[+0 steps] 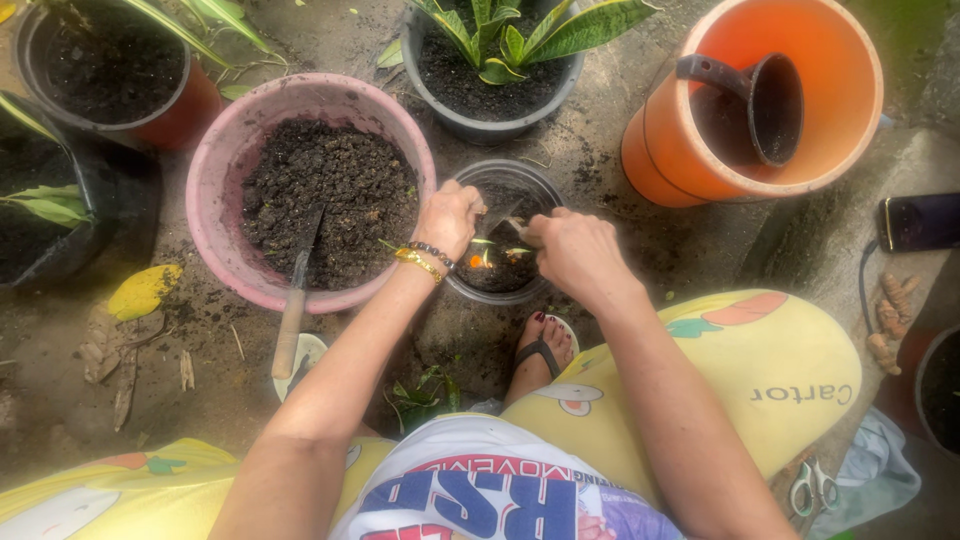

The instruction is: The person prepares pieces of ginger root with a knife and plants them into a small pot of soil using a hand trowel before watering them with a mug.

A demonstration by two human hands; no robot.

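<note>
1. Nearest the camera, the person crouches on bare, soil-strewn ground; a sandalled foot [541,352] stands just below the hands.
2. The left hand [449,216], with a beaded and a yellow bracelet at the wrist, is curled shut at the left rim of a small black pot [503,231]; what it grips is hidden.
3. The right hand [572,248] is closed over the pot's right side, fingers bent down into it, pinching something small; I cannot tell what.
4. Inside the pot, between the hands, lie dark soil, green leaf bits and an orange speck.
5. Left of the left hand stands a pink tub [222,160] of dark soil, a trowel [296,296] stuck in it, handle hanging over the near rim.
6. Right of the right hand, well apart, a phone [920,221] lies on a concrete ledge, with ginger-like roots [890,315] below it; scissors [815,487] lie nearer the camera.
7. Beyond the hands, a grey pot [490,125] holds a striped-leaf plant.
8. Far right, an orange bucket [660,150] holds a dark scoop [765,105].
9. Far left, a red pot [190,110] and black pot [70,250] hold soil and leaves; a yellow leaf [143,291] lies on the ground.
</note>
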